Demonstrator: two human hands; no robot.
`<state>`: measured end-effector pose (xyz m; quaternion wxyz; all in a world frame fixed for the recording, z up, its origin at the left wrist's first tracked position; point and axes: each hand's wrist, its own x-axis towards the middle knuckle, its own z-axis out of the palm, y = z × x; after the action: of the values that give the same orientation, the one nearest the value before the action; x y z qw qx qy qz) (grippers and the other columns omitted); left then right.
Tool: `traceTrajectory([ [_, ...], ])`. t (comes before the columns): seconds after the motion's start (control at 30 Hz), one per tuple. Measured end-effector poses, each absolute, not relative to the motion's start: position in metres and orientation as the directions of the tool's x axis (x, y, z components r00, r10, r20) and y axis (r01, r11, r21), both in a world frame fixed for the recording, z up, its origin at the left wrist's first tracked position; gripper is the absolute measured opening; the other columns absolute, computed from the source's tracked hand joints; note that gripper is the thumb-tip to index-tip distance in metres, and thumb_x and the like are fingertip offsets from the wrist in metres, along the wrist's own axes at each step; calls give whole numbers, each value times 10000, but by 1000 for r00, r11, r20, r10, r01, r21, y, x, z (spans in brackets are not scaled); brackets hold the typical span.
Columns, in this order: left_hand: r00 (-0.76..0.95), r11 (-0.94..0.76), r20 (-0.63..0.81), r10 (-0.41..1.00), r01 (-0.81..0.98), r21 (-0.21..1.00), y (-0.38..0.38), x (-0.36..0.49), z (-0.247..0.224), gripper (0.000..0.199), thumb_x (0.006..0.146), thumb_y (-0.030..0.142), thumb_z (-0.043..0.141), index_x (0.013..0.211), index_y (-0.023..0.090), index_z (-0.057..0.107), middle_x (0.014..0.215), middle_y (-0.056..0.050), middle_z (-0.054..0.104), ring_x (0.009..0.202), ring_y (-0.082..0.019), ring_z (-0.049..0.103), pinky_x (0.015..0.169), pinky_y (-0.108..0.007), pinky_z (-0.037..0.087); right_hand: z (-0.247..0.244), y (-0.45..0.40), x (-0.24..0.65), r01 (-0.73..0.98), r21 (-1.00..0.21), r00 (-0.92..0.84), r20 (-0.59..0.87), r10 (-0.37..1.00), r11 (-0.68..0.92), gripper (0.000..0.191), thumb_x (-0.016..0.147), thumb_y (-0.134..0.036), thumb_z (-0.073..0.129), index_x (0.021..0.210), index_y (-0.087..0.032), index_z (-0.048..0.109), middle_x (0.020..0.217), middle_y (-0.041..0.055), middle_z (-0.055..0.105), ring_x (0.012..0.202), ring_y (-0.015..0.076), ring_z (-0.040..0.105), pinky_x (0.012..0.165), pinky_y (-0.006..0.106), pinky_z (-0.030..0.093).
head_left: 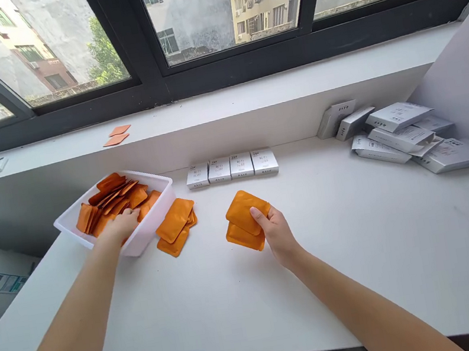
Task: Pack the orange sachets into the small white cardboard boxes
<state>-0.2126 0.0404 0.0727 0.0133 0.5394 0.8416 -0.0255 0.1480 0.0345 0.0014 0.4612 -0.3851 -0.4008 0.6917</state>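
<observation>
My right hand (277, 234) has a narrow pinch on a few orange sachets (244, 221), straight ahead at 12 o'clock: thumb on top, fingers underneath. The sachets sit slightly fanned, and the lower one juts out past the upper. A flat, even pinch near their edge works best here, because the slick faces can slide apart if the pressure falls on one corner.

My left hand (122, 227) is at 11 o'clock, reaching over the near wall of a white plastic tub (138, 242) and down onto the loose sachets (116, 198) heaped inside. The fingers are buried in the pile, so I cannot tell whether they have closed on anything. Keeping the fingertips low and working a single edge free is the cleanest approach in a tangle like this.

A smaller stack (175, 224) lies on the white table (369, 279), just beside the tub's right side, between my hands. Beyond it, at 12 o'clock, four white boxes (231, 168) stand in a neat row against the wall. More white boxes (403, 138) lie in a loose heap at about 2 o'clock. Two more sachets (116, 135) rest on the window sill (246, 86) at 11 o'clock.
</observation>
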Motion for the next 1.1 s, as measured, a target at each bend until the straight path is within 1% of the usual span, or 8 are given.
traceTrajectory([
  [0.23, -373, 382, 98, 923, 919, -98, 34, -219, 46, 185, 715, 278, 537, 750, 169, 682, 686, -98, 629, 819, -331, 609, 785, -479, 387, -3, 34, 147, -321, -916, -270, -154, 950, -240, 291, 803, -489, 622, 887, -210, 611, 859, 20, 640, 805, 178, 579, 708, 304, 475],
  [0.4, -388, 487, 534, 751, 872, -52, 24, -215, 89, 414, 865, 363, 379, 1012, 110, 672, 784, -117, 643, 911, -333, 589, 789, -485, 372, -5, 35, 147, -346, -898, -273, -183, 944, -274, 290, 794, -485, 626, 916, -223, 614, 884, 24, 645, 827, 196, 588, 715, 323, 477],
  [0.5, -126, 209, 835, 535, 978, 14, 10, -160, 98, 297, 839, 354, 509, 944, 165, 713, 816, -68, 690, 809, -240, 604, 760, -399, 401, -2, 34, 146, -349, -880, -285, -228, 931, -322, 288, 772, -477, 642, 908, -224, 619, 882, 25, 654, 840, 209, 595, 733, 337, 478],
  [0.57, 207, -122, 813, 545, 978, -168, 1, -105, 85, 165, 835, 224, 571, 913, 255, 714, 816, -6, 702, 782, -186, 600, 820, -374, 379, 0, 33, 145, -376, -860, -284, -248, 926, -346, 291, 761, -470, 650, 912, -223, 629, 896, 25, 664, 860, 212, 596, 751, 336, 476],
  [0.67, 568, -467, 630, 530, 815, -341, -7, -36, 47, 353, 803, 28, 552, 1016, 284, 667, 821, 42, 694, 792, -135, 595, 836, -335, 335, 2, 32, 147, -452, -828, -315, -200, 928, -332, 367, 807, -547, 565, 927, -209, 644, 937, 43, 677, 894, 218, 600, 777, 335, 474],
  [0.87, 603, -639, 517, 607, 758, -134, -6, -13, 10, 221, 859, 119, 547, 985, 267, 651, 795, 12, 656, 778, -153, 561, 817, -341, 332, 1, 28, 145, -299, -940, -368, -44, 929, -163, 425, 830, -608, 543, 759, -192, 596, 691, -4, 592, 634, 135, 524, 596, 270, 419],
  [1.03, 511, -625, 481, 713, 773, 105, -3, -20, 25, 235, 872, 152, 508, 975, 296, 663, 881, -13, 666, 818, -170, 576, 849, -370, 348, 1, 28, 143, -319, -914, -357, -130, 925, -252, 342, 791, -533, 631, 863, -199, 621, 827, 15, 660, 784, 178, 598, 720, 307, 467],
  [1.1, 350, -525, 543, 764, 825, 207, 1, -47, 37, 205, 851, 192, 544, 930, 322, 681, 908, -14, 677, 854, -195, 593, 874, -398, 349, 1, 32, 146, -369, -870, -306, -219, 927, -327, 328, 791, -518, 630, 868, -200, 622, 870, 21, 673, 838, 187, 610, 762, 315, 474],
])
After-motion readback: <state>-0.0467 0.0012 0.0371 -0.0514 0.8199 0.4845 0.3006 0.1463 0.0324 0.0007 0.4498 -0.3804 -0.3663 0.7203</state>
